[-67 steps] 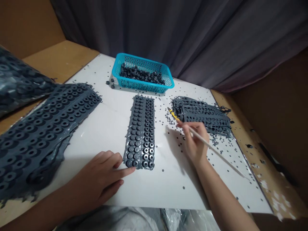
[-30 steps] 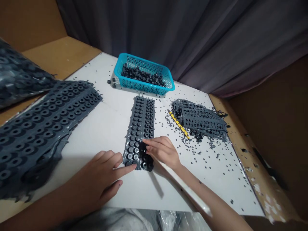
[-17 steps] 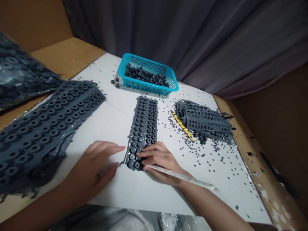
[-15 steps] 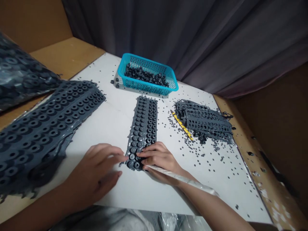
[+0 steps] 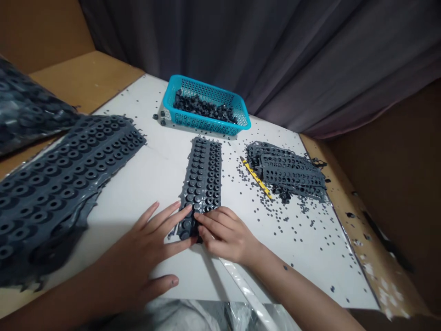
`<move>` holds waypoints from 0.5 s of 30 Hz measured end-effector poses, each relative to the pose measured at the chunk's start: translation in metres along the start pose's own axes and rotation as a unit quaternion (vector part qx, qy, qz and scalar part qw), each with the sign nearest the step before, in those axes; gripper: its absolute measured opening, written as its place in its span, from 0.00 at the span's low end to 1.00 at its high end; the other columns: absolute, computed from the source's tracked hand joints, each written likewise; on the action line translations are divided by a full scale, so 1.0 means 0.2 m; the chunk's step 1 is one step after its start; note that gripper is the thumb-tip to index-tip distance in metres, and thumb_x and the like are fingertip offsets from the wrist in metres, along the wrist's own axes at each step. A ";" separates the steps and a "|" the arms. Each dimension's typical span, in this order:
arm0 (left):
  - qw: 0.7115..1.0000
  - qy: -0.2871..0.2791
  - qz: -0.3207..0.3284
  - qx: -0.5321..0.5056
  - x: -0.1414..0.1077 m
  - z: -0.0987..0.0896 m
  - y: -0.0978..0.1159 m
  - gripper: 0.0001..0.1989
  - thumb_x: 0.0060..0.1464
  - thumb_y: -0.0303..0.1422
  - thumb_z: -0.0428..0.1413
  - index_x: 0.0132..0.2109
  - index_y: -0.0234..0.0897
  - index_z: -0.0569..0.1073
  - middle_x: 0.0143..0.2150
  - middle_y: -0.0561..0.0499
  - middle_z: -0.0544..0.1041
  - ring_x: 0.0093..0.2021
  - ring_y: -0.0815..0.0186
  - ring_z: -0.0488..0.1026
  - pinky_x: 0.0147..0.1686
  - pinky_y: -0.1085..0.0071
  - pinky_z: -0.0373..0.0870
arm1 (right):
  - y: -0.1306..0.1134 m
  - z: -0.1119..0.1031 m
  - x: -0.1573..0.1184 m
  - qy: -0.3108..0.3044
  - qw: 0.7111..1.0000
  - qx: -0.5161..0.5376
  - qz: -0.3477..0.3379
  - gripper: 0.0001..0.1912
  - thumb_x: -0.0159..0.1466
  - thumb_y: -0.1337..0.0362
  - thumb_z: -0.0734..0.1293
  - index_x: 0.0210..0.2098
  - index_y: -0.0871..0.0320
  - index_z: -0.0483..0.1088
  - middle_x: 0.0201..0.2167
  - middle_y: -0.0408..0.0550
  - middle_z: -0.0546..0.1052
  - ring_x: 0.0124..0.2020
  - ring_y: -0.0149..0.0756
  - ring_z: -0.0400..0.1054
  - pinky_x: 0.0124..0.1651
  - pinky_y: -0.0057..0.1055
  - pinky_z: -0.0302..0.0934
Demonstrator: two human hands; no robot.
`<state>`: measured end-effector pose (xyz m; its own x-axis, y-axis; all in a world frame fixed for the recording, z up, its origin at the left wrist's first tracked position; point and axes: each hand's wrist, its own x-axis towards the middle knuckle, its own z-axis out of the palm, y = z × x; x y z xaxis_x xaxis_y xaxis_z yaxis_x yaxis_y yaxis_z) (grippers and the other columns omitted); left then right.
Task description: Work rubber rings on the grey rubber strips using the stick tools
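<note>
A dark grey rubber sheet (image 5: pixel 203 170) with rows of round raised parts lies lengthwise in front of me. My left hand (image 5: pixel 155 243) is spread, its fingertips touching the sheet's near left edge. At the sheet's near end, my right hand (image 5: pixel 227 234) is closed round a white wrapped stick (image 5: pixel 244 287), whose rear end slants down toward me. The stick's tip is hidden by my fingers and the sheet.
A blue basket (image 5: pixel 210 122) of small dark parts stands at the back. Larger rubber sheets (image 5: pixel 69 170) and a filled plastic bag (image 5: pixel 27 110) lie left. Perforated sheets (image 5: pixel 292 172), a yellow tool (image 5: pixel 257 178) and scattered dark discs are on the right.
My left hand has spread its fingers and moved onto the sheet's near end. The white stick's rear end has swung down and to the left, and the view has shifted slightly.
</note>
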<state>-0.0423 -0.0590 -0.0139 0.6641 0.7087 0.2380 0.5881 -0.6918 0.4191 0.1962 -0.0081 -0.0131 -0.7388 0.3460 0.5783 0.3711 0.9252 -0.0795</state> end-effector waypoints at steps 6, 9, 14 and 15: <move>1.000 0.004 0.008 -0.008 0.00 -0.03 0.00 0.28 0.48 0.30 0.57 0.58 0.46 0.66 0.70 0.47 0.47 0.67 0.47 0.47 0.61 0.41 0.45 | 0.04 -0.01 0.01 0.076 0.973 0.141 0.169 0.04 0.64 0.71 0.65 0.36 0.57 0.69 0.42 0.53 0.80 0.40 0.36 0.73 0.39 0.33 0.71; 0.999 -0.004 0.033 0.001 -0.01 -0.04 -0.02 0.28 0.49 0.29 0.55 0.59 0.47 0.65 0.68 0.50 0.52 0.66 0.51 0.49 0.62 0.44 0.44 | 0.03 -0.02 0.02 0.046 0.956 0.231 0.173 0.01 0.63 0.67 0.67 0.35 0.57 0.70 0.40 0.52 0.80 0.43 0.37 0.73 0.44 0.36 0.69; 0.999 -0.010 0.026 0.025 -0.01 -0.03 -0.03 0.33 0.49 0.31 0.55 0.63 0.41 0.59 0.66 0.47 0.58 0.65 0.52 0.51 0.62 0.48 0.45 | 0.03 0.00 0.02 0.020 0.969 0.203 0.138 0.02 0.62 0.67 0.68 0.35 0.58 0.71 0.42 0.52 0.80 0.44 0.37 0.72 0.44 0.35 0.67; 1.000 -0.006 0.007 0.023 -0.01 -0.02 -0.02 0.34 0.47 0.30 0.56 0.63 0.41 0.59 0.66 0.46 0.57 0.65 0.51 0.51 0.62 0.47 0.46 | 0.03 0.00 0.02 0.017 0.974 0.188 0.128 0.02 0.62 0.66 0.68 0.35 0.58 0.71 0.42 0.51 0.80 0.44 0.37 0.72 0.44 0.35 0.67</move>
<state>-0.0476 -0.0563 -0.0120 0.6780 0.6969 0.2338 0.5984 -0.7080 0.3749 0.1958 -0.0009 -0.0120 -0.6278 0.5738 0.5260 0.3040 0.8028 -0.5129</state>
